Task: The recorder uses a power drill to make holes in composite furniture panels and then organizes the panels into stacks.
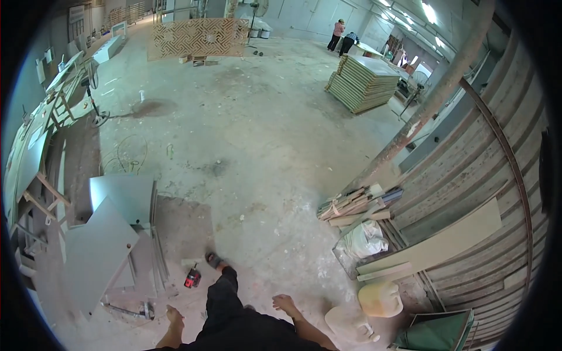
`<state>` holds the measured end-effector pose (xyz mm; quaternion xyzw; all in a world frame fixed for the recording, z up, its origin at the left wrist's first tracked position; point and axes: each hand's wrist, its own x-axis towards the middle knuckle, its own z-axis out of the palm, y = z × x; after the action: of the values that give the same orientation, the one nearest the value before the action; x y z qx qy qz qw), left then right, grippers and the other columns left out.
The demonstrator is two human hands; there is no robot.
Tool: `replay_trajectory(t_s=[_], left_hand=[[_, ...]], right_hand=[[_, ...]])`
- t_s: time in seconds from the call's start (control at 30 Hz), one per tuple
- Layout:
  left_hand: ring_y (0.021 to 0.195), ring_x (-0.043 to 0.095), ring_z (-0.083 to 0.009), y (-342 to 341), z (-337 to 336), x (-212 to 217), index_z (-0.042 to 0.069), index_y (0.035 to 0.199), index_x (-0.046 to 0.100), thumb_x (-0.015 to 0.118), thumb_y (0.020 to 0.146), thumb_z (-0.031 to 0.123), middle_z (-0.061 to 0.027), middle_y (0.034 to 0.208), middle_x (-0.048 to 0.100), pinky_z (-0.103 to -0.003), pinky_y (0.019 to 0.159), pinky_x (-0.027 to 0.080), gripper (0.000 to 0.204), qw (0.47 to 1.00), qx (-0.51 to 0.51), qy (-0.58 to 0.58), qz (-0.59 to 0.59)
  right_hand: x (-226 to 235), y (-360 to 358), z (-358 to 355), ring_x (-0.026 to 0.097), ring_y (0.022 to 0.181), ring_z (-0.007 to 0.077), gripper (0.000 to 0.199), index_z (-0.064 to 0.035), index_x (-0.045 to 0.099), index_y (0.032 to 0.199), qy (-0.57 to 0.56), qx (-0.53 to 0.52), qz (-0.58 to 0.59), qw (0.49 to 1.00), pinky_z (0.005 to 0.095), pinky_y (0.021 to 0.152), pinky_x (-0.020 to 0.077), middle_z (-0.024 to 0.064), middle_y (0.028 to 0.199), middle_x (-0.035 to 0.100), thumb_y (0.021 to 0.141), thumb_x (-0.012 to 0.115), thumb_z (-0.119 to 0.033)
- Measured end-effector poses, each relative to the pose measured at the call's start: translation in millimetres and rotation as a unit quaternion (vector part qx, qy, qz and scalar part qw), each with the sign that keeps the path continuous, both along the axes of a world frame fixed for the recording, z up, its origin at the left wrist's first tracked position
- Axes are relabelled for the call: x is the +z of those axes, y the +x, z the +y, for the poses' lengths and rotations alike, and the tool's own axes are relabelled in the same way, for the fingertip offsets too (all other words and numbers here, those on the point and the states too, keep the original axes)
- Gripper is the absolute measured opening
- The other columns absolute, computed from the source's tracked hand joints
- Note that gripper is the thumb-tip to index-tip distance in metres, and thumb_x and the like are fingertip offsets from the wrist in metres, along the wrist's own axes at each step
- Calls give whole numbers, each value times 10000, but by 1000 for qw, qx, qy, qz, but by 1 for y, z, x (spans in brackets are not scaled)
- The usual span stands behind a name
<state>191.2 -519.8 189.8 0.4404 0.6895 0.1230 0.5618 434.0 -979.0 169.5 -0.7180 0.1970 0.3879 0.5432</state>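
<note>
Far out to the left of the left hand (pixel 174 316), grey panels (pixel 96 251) lie stacked and slanted on the dusty concrete floor (pixel 246 134), with wooden trestles (pixel 41 199) beyond them along the wall. Just to the left of that hand and a little lower, a metal tool (pixel 132 310) rests on the floor beside the panels. The left hand itself hangs down at the person's side, empty, fingers loosely relaxed and touching nothing. Just ahead of it and slightly to its right sits a red and black power drill (pixel 192 278), lying on the floor, near the hand but apart from it. Beside the drill, the person's sandalled foot (pixel 214 261) steps forward at the end of a dark trouser leg.

The right hand (pixel 285 303) also hangs free and empty, fingers loosely curled, holding nothing. To its right, close by, stand a pale lidded bucket (pixel 350 323) and a yellow plastic jug (pixel 380 298). Ahead of that hand and to the right, a clear plastic bag (pixel 363 243) slumps beside a bundle of wood offcuts (pixel 351 205), and a long pale board (pixel 436 245) leans against the corrugated wall. Far ahead, a stack of panels (pixel 363 82) stands, with two people (pixel 342 36) well beyond it.
</note>
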Motion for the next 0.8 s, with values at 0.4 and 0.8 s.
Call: replay_trajectory(t_s=[0.4, 0.8], left_hand=[[742, 596, -165, 269, 156, 40, 103, 922, 604, 693, 933, 170, -30, 810, 571, -333, 681, 546, 112, 967, -10, -97, -237], [737, 508, -157, 307, 239, 36, 95, 867, 521, 535, 1036, 227, -16, 791, 461, -369, 864, 545, 215, 921, 200, -30, -333]], right_hand=[[9, 261, 73, 744, 754, 309, 327, 25, 658, 1079, -48, -57, 3, 997, 414, 650, 631, 197, 929, 730, 928, 697, -262], [34, 422, 257, 742, 750, 281, 323, -19, 677, 1110, -95, 140, 53, 984, 390, 635, 605, 158, 924, 726, 938, 705, -291]])
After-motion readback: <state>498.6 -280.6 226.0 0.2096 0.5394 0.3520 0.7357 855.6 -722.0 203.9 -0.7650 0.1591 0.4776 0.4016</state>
